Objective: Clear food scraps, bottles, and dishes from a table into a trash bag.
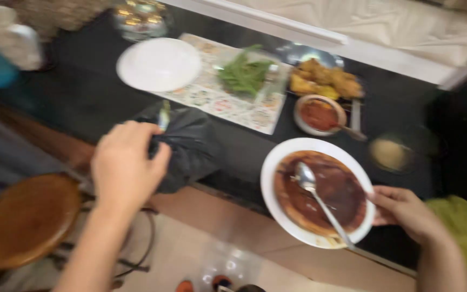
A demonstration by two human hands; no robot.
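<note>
Our left hand is clenched around the gathered top of a black bag on the dark table; our right hand grips the white plate's rim. Across its brown-smeared middle lies a spoon.

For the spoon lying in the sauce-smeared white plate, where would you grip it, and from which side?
Grip the spoon by the handle end at the near rim of the white plate, coming from the near right, beside the right hand. The bowl lies up-left in brown sauce, while the slim handle slants down-right and appears to pass over the rim, probably leaving it clean and slightly raised.
</note>
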